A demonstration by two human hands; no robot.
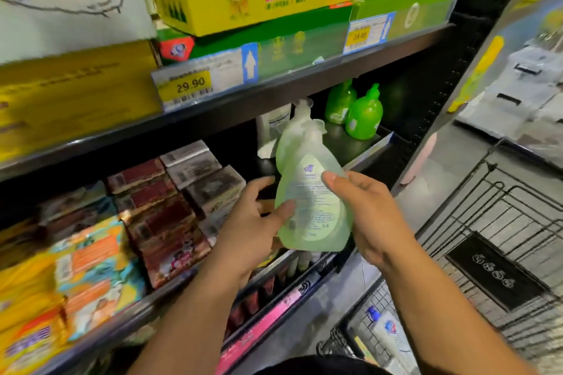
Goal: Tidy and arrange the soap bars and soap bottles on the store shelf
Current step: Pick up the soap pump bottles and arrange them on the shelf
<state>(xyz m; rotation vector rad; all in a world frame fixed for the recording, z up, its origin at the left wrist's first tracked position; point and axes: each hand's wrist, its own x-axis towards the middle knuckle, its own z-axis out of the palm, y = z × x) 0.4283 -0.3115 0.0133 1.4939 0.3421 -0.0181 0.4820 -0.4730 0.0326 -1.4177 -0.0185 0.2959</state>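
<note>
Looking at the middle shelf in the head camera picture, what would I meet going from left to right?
Orange and yellow packs → dark red soap boxes → left hand → pale green bottle → right hand → wire cart.

I see my left hand [246, 228] and right hand [374, 222] bare, with both forearms [195, 313] uncovered. A strip of black clothing [307, 366] shows between the forearms, at the lower edge.
</note>
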